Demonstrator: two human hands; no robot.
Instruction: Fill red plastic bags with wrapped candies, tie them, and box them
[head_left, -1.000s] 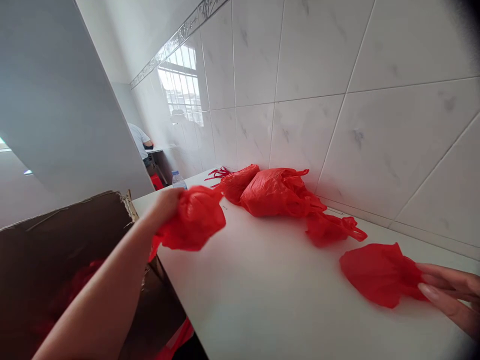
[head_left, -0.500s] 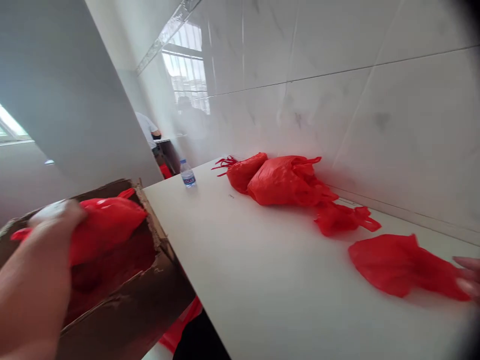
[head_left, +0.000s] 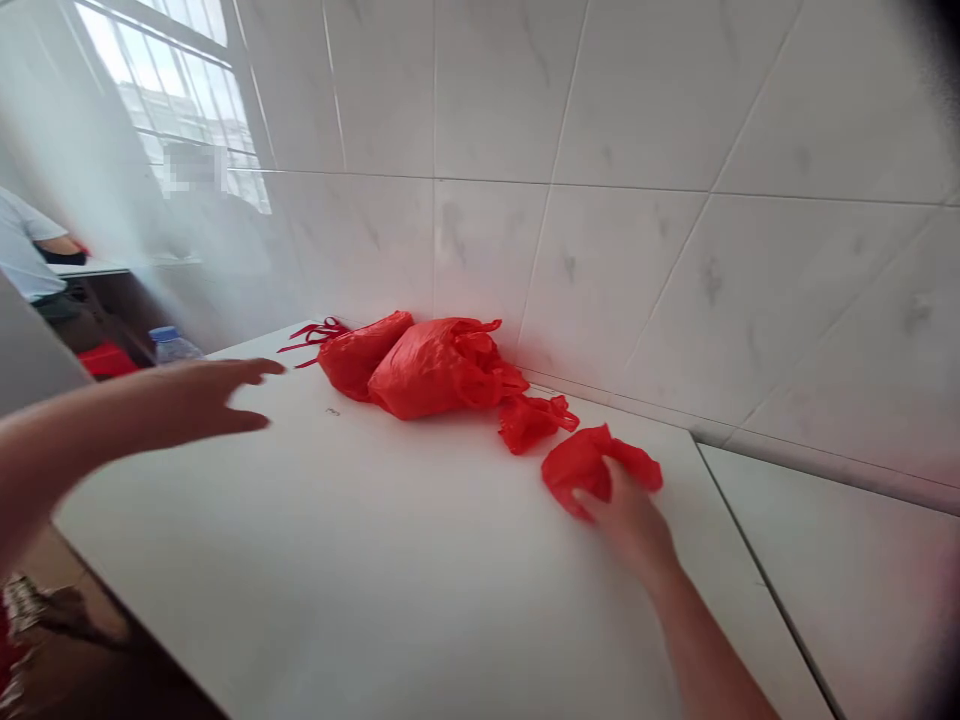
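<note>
My right hand (head_left: 626,515) is on a small red plastic bag (head_left: 577,468) on the white table (head_left: 420,570). Thumb and fingers press into the bag from both sides, and some fingertips are hidden in its folds. Over the table's left part, my left hand (head_left: 217,395) hangs in the air with fingers stretched and thumb apart, holding nothing. A smaller crumpled red bag (head_left: 529,422) lies just beyond the one under my right hand. Farther left, two fuller red bags (head_left: 439,368) lean together near the wall, with thin red straps trailing at the far end.
A water bottle (head_left: 174,345) stands behind my left forearm. Below the table's left edge, part of a torn cardboard box (head_left: 71,620) shows. A tiled wall (head_left: 487,240) borders the table's back. At far left, a person in a white top (head_left: 22,245) is by another table.
My left hand has come away from the box without the red bag it held and is now over the table. My right hand has reached onto the small red bag. The view has swung right.
</note>
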